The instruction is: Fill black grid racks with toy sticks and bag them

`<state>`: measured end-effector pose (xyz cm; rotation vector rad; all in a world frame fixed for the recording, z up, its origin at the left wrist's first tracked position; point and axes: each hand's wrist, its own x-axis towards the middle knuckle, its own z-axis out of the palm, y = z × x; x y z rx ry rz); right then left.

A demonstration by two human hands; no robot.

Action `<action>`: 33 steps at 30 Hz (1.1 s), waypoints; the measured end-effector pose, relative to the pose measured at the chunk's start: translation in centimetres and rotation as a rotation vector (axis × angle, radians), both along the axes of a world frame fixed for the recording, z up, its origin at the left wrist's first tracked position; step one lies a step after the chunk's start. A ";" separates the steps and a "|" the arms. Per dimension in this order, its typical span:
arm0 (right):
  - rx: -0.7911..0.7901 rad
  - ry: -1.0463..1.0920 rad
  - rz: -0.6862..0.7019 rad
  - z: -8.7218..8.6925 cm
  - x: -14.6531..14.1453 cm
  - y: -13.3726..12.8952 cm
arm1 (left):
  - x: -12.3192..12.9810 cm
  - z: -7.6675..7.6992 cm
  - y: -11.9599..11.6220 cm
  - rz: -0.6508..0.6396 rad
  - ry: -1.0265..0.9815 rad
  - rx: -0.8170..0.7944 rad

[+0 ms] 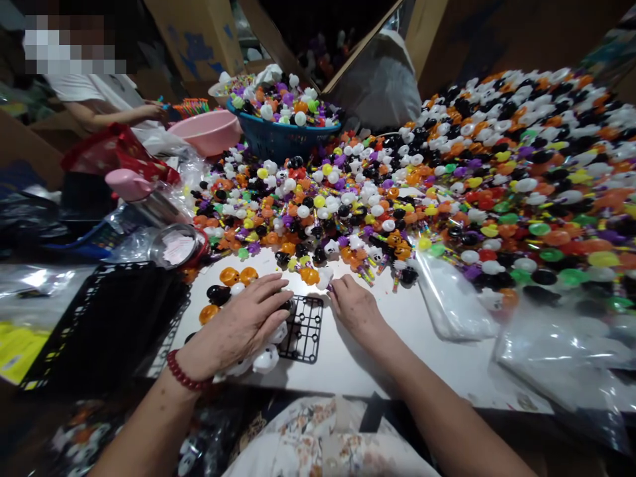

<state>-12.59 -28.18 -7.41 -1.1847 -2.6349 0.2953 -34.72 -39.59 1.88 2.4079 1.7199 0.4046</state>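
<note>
A black plastic grid rack point(311, 331) lies on the white table in front of me. Its left part is filled with small figure-topped sticks, among them an orange pumpkin top point(229, 276), a black top point(217, 294) and a white ghost top point(265, 358). My left hand point(256, 311), with a dark red bead bracelet point(185, 372) at the wrist, lies over these tops with its fingers stretched out. Just right of the rack, my right hand point(355, 303) pinches a white-topped stick point(324, 278) at the pile's near edge. The stick's lower part is mostly hidden by the fingers.
A large heap of colourful figure-topped sticks point(348, 192) covers the back and right. Behind it stand a blue basket point(283, 140) and a pink basin point(209, 130). Clear bags point(454, 301) lie right, black racks point(109, 324) left. Another person point(106, 93) works at back left.
</note>
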 end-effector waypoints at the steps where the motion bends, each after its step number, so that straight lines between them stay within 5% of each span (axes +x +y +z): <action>1: -0.017 0.007 0.007 0.2 -0.1 -0.1 | 0.0 0.0 0.0 0.001 0.000 -0.004; 7: -0.235 0.176 0.029 0.9 -0.8 -0.2 | 0.0 0.2 -0.1 0.006 -0.009 -0.011; 15: -1.005 0.628 0.034 1.2 -1.8 0.1 | 0.1 0.3 0.0 0.014 -0.005 -0.035; 24: -0.746 0.638 0.033 0.6 -2.3 -0.2 | 0.2 0.5 -0.1 0.003 -0.013 -0.032; 33: -0.879 0.681 -0.004 -2.2 -6.6 0.8 | 0.1 0.3 0.0 0.003 -0.055 -0.019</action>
